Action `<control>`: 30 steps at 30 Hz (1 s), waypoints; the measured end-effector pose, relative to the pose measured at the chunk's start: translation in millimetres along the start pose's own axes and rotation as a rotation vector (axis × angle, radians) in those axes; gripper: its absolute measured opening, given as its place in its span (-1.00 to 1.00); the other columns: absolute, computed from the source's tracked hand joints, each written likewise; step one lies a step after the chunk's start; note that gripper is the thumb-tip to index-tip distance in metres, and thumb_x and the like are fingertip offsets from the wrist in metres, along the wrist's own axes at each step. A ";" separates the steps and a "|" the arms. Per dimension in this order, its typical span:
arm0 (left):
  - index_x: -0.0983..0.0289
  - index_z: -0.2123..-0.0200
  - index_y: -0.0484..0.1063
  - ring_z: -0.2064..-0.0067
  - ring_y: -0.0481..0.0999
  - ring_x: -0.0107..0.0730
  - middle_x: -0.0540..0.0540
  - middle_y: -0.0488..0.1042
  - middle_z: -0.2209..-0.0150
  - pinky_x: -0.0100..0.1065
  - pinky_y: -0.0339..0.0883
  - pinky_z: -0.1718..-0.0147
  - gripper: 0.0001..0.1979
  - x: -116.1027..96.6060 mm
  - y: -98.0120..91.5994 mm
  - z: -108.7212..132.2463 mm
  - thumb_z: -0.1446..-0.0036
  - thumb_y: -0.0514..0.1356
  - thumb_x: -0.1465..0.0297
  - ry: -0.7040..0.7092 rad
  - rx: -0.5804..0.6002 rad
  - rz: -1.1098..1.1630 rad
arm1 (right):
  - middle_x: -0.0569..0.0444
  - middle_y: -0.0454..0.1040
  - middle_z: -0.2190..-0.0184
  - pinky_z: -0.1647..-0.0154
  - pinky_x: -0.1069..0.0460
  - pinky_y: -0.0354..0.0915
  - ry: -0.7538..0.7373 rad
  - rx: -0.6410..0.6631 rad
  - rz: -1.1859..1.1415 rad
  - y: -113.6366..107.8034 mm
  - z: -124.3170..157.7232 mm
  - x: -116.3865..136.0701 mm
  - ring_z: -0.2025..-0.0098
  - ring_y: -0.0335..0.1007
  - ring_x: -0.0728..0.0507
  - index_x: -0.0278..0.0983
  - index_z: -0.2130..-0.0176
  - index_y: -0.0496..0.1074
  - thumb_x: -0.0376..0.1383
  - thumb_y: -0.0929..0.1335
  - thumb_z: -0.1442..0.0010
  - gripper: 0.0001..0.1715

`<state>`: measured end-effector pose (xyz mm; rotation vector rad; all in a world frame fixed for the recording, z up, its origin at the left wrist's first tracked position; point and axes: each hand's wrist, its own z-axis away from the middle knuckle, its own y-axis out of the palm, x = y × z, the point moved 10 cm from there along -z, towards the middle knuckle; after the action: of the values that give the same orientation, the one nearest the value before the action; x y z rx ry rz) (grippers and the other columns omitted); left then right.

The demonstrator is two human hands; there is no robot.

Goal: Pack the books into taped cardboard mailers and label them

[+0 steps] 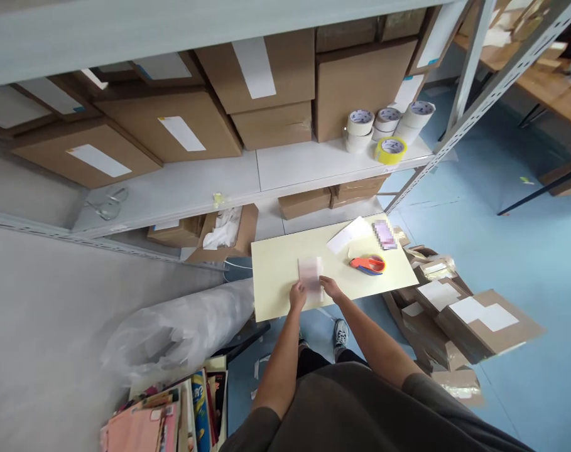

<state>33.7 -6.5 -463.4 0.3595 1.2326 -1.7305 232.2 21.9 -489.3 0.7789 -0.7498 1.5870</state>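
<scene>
Both my hands rest on a pale yellow board [276, 282] that serves as a low table. My left hand [297, 295] and my right hand [331, 287] pinch the near edge of a small pinkish paper slip [310, 274], one at each side. The slip is blurred, so its print cannot be read. To the right on the board lie an orange and blue tape dispenser [369, 264], a white sheet [348, 235] and a small pink pad [384, 233].
Grey shelving [285, 169] behind the board holds brown cartons and several tape rolls [389, 129]. Flattened cartons [473, 317] lie on the blue floor at the right. A clear plastic bag [181, 329] and a stack of books [172, 414] sit at the left.
</scene>
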 end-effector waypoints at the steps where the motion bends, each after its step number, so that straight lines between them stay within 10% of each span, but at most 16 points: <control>1: 0.24 -0.09 0.62 -0.09 0.64 -0.10 0.23 0.65 -0.09 -0.13 0.45 -0.18 -0.64 10.1 -2.1 -0.1 -0.24 0.25 0.40 -0.027 0.023 0.080 | -0.06 0.70 0.06 -0.17 -0.22 0.43 0.002 0.010 -0.011 8.5 -1.1 1.2 -0.06 0.57 -0.34 -0.21 0.05 0.69 -0.04 0.45 -0.08 -0.50; 7: 0.24 -0.11 0.61 -0.21 0.60 -0.07 0.22 0.63 -0.16 -0.07 0.41 -0.26 -0.59 48.4 -48.4 -17.0 -0.19 0.29 0.36 -0.065 -0.018 0.365 | -0.11 0.70 0.12 -0.08 -0.20 0.44 0.062 0.085 -0.050 75.3 -19.9 15.7 0.03 0.59 -0.34 -0.27 0.00 0.67 0.01 0.51 -0.01 -0.37; 17: 0.36 -0.17 0.52 -0.35 0.46 -0.04 0.29 0.52 -0.28 -0.12 0.33 -0.34 -0.57 85.2 -176.0 -115.1 -0.24 0.18 0.61 -0.060 -0.051 0.362 | -0.13 0.70 0.06 -0.15 -0.20 0.44 -0.025 0.249 -0.011 233.3 -79.0 94.5 -0.10 0.57 -0.34 -0.22 -0.11 0.62 0.09 0.48 -0.13 -0.33; 22: 0.29 -0.14 0.55 -0.35 0.45 -0.01 0.22 0.51 -0.29 -0.12 0.30 -0.37 -0.51 67.3 -203.8 -101.3 -0.17 0.21 0.67 0.065 -0.056 0.332 | -0.19 0.53 -0.26 -0.36 -0.25 0.31 -0.150 0.039 0.143 223.4 -74.2 102.6 -0.35 0.39 -0.38 -0.24 -0.27 0.51 0.03 0.41 -0.16 -0.22; 30: 0.16 -0.18 0.54 -0.44 0.33 0.02 0.24 0.44 -0.36 -0.08 0.14 -0.44 -0.51 42.5 -245.3 2.1 -0.18 0.24 0.51 0.176 -0.182 0.266 | -0.22 0.46 -0.33 -0.32 -0.38 0.35 -0.336 0.033 0.269 177.3 -1.1 106.2 -0.38 0.37 -0.48 -0.18 -0.28 0.51 0.13 0.41 -0.10 -0.14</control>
<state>-188.0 -19.7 -350.9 0.5502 1.3887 -1.3717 43.8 58.2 -412.4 1.0176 -1.1111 1.7311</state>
